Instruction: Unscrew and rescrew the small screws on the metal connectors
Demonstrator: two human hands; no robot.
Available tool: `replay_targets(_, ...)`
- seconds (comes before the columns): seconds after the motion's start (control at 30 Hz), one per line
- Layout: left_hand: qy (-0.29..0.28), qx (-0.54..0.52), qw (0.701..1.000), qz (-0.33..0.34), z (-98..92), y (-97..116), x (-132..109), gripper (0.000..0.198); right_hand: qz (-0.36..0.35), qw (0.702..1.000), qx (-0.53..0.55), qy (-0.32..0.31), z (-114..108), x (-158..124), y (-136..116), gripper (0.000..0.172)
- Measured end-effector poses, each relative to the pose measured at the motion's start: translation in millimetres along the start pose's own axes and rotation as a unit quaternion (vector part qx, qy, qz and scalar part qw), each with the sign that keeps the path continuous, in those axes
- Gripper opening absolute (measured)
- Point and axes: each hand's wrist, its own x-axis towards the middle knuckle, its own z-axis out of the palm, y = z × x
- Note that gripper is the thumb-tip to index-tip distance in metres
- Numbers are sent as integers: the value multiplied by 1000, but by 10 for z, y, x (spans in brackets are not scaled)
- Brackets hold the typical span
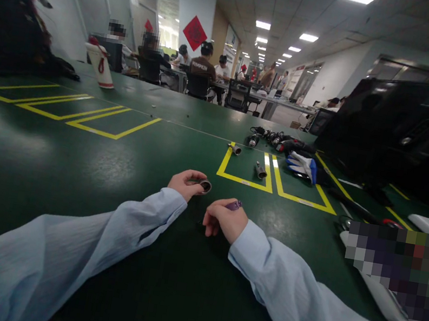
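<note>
Both my forearms, in light blue sleeves, rest on a dark green table (73, 170). My left hand (186, 183) is closed around a small round metal ring-like part (205, 185) held at its fingertips. My right hand (225, 220) is curled in a loose fist around a small purple object (234, 205) that pokes out above the knuckles. The two hands lie close together near the table's middle.
Two small metal cylinders (235, 148) (260, 171) lie in a yellow-taped box ahead. Blue-white gloves (302, 166) and dark tools (271, 137) sit to the right, with black cases (407, 138) behind. A white bottle (101, 66) stands far left. Several people sit at distant tables.
</note>
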Motion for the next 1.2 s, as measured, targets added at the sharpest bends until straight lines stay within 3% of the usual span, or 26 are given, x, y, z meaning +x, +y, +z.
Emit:
replay_targets(0.1, 0, -16, 1000, -13, 4, 0, 5, 32, -35, 999, -11, 21, 36, -56, 69, 23)
replay_targets(0.33, -5, -34, 999, -31, 15, 23, -16, 34, -237, 960, -112, 100, 7, -164, 189, 22)
replay_targets(0.53, -3, -31, 999, -24, 24, 34, -40, 35, -223, 953, -131, 155, -18, -91, 195, 5)
replay_targets(1.2, 6, 15, 999, 31, 45, 50, -84, 25, -233, 941, -210, 125, 14, -26, 233, 4)
